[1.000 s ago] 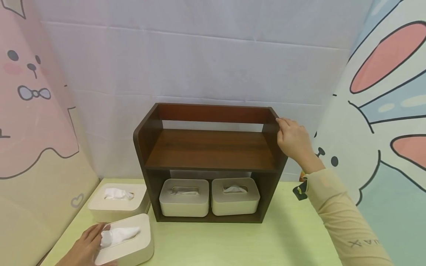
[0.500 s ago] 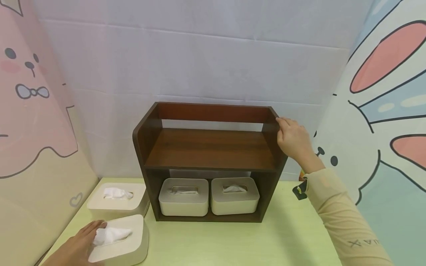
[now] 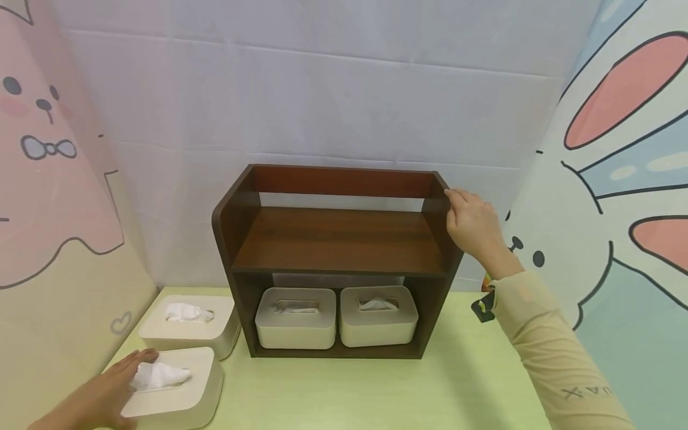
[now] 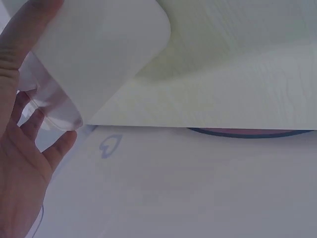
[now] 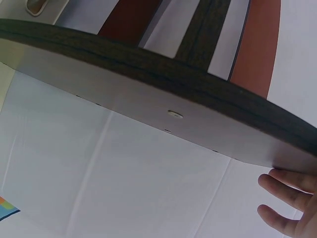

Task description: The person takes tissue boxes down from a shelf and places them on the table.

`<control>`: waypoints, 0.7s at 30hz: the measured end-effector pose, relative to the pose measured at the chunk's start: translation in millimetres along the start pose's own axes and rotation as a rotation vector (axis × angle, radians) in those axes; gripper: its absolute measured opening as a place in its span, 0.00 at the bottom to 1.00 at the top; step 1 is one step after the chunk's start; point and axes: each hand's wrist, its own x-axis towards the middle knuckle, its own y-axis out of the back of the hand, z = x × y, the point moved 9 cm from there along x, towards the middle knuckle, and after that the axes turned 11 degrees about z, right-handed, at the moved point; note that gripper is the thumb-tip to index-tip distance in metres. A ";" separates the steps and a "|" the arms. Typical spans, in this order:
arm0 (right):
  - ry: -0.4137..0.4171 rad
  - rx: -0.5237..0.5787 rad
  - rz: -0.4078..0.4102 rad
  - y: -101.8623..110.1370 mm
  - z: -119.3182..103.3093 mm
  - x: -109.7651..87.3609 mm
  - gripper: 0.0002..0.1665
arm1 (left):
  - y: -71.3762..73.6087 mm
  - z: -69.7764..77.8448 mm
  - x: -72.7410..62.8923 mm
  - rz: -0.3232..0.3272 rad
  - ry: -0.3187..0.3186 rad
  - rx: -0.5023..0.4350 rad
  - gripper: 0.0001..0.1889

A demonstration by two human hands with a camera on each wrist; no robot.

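In the head view my left hand (image 3: pixel 99 391) grips a cream tissue box (image 3: pixel 196 382) at the front left, fingers along its far side and thumb at its near side. White tissue (image 3: pixel 160 375) sticks out of its slot. In the left wrist view thumb and fingers spread around the box (image 4: pixel 109 44). My right hand (image 3: pixel 473 224) holds the top of the right side panel of a dark brown two-tier shelf (image 3: pixel 344 242). In the right wrist view several fingers (image 5: pixel 285 193) show at the outer face of that panel (image 5: pixel 148 106), one fingertip right against it.
Two tissue boxes (image 3: pixel 295 322) stand side by side in the shelf's lower tier. Another tissue box (image 3: pixel 185 328) lies left of the shelf, right behind the held one. Everything stands on a light green table (image 3: pixel 322 391), with a white cloth (image 3: pixel 333 107) behind and printed panels on both sides.
My left hand has slid the front tissue box leftward along the table. My right hand stays on the shelf's side panel, and the shelf stands as before.
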 end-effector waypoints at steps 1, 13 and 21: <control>0.001 0.000 0.000 -0.2 0.0 0.1 0.24 | -0.4 -1.1 0.2 -0.007 0.000 0.006 0.60; -0.005 0.004 -0.008 -1.6 0.5 0.2 0.24 | -6.1 -15.1 1.0 -0.187 0.197 0.027 0.64; -0.001 0.005 -0.008 0.4 -1.1 0.6 0.24 | -5.9 -13.7 3.3 -0.268 0.305 0.011 0.75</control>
